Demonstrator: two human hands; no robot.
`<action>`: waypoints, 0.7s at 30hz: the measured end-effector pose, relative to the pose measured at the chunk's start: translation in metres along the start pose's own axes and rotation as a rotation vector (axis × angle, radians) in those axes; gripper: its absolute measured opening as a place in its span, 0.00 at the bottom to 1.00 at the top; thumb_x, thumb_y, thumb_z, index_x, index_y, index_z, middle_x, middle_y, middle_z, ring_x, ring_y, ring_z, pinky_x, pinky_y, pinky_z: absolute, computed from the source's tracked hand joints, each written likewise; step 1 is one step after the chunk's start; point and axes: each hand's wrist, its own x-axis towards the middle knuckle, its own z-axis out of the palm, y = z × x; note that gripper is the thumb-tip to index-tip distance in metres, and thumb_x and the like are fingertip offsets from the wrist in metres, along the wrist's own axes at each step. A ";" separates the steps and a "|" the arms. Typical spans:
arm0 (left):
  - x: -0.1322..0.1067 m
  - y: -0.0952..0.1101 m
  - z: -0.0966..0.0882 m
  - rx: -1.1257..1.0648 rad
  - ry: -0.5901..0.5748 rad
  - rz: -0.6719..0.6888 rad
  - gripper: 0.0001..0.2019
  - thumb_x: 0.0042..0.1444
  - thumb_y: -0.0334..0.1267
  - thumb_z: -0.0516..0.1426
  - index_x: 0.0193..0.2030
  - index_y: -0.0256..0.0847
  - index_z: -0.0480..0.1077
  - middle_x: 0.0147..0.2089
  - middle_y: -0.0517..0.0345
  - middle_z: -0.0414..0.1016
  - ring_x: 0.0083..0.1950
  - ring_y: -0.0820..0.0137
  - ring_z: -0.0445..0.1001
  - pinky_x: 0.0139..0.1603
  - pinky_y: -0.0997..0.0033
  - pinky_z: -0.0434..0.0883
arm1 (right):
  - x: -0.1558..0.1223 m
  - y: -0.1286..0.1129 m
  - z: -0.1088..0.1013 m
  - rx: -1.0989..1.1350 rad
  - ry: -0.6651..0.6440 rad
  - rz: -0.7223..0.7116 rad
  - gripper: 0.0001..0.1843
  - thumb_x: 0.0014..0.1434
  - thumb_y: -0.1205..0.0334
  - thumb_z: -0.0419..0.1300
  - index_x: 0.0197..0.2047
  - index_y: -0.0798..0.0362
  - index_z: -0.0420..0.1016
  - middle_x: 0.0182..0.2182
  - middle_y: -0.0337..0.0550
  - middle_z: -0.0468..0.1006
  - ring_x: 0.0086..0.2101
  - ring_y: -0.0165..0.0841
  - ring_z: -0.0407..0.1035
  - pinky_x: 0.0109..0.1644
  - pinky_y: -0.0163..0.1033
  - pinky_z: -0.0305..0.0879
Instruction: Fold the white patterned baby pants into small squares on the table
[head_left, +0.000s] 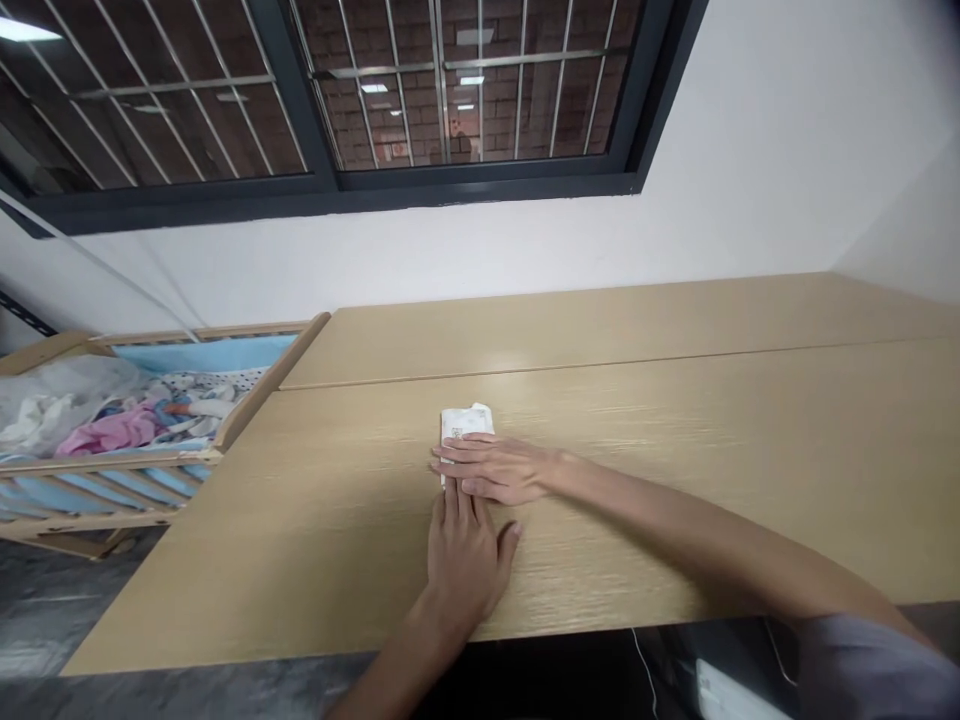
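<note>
The flat, open right hand (491,470) hides the near part of the folded white cloth (465,422), with the open left hand (465,560) just nearer on the desk (675,540).

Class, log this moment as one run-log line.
right hand on folded white item | left hand on wooden table

The tabletop (675,480) is matt wood-grain laminate; the folded bundle (466,420) looks like soft white cloth.

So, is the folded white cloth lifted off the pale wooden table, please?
No, the white cloth lies on the wooden table under the right hand.
</note>
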 end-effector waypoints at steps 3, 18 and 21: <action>0.001 -0.001 0.002 -0.016 -0.013 -0.007 0.36 0.66 0.55 0.48 0.66 0.22 0.62 0.67 0.22 0.63 0.71 0.39 0.59 0.64 0.41 0.67 | 0.002 0.018 -0.002 0.030 -0.006 0.054 0.26 0.72 0.56 0.52 0.71 0.41 0.62 0.70 0.37 0.59 0.71 0.37 0.49 0.75 0.49 0.42; 0.007 -0.013 -0.008 -0.143 -0.036 0.005 0.34 0.67 0.54 0.48 0.69 0.28 0.57 0.71 0.25 0.59 0.72 0.42 0.58 0.65 0.41 0.66 | 0.015 0.061 -0.023 0.006 0.021 0.163 0.30 0.72 0.44 0.47 0.73 0.40 0.55 0.74 0.36 0.50 0.72 0.38 0.41 0.76 0.51 0.34; 0.023 -0.032 -0.039 -0.312 -0.096 -0.004 0.28 0.68 0.52 0.46 0.67 0.34 0.61 0.65 0.36 0.70 0.67 0.51 0.68 0.64 0.49 0.67 | 0.011 0.059 -0.035 0.030 0.180 0.239 0.31 0.73 0.43 0.45 0.74 0.43 0.53 0.74 0.42 0.51 0.72 0.42 0.44 0.75 0.54 0.41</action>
